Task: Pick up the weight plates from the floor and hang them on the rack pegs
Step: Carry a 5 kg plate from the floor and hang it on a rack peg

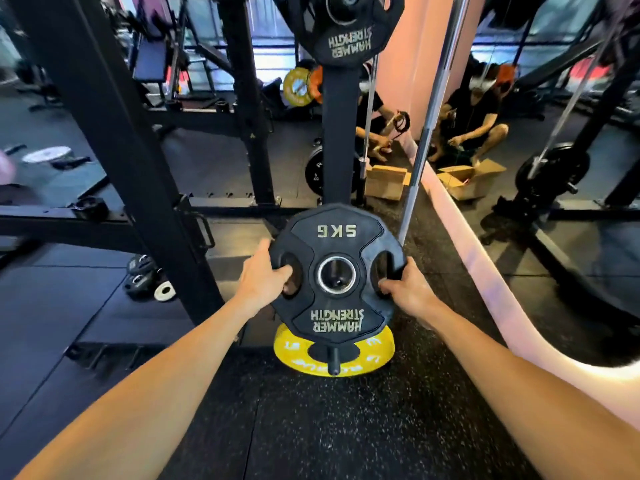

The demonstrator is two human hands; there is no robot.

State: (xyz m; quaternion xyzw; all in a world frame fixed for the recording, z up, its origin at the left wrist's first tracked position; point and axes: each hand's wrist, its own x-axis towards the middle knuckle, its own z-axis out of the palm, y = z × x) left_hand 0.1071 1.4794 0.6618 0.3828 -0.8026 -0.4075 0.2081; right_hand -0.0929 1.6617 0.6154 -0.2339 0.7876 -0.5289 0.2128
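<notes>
A black rubber 5 kg weight plate [336, 271] is gripped through its side cut-outs by the left hand [262, 278] and right hand [406, 287]. It is held upright just above a yellow round plate [375, 355] already seated on a black rack peg [334, 362].

The room is dim, with cool daylight entering through the windows [266, 26] at the back. A warm pink glow falls along the wall [408, 81] on the right. The wide lens bends straight lines near the edges. The far left is smeared with motion blur; the centre is sharp.
</notes>
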